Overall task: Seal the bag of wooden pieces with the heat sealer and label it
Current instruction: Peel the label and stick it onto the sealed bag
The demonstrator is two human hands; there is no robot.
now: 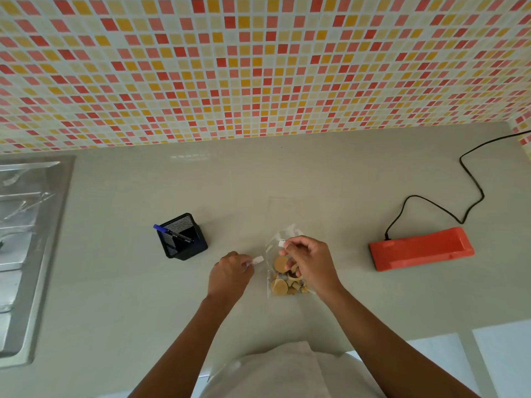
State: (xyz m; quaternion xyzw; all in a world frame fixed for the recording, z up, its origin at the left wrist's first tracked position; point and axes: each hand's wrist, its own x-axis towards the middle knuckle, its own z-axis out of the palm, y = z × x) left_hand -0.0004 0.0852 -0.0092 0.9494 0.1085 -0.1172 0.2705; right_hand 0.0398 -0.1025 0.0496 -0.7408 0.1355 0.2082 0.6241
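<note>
Plainly, the clear bag (283,271) is hard to trace: its upper film nearly vanishes against the grey counter (316,173), and the right hand (311,264) covers its right half. Inside sit wooden pieces (280,285), discs and smaller bits, heaped at its 6 o'clock end. That hand pinches a small white label (281,243) over the bag. The left hand (230,275), at the bag's 9 o'clock, nips another white strip (257,260). A black mesh holder (184,237) at 10 o'clock holds a blue-capped pen (172,232). The orange heat sealer (421,249) lies at 3 o'clock, cord (471,173) trailing off-frame.
</note>
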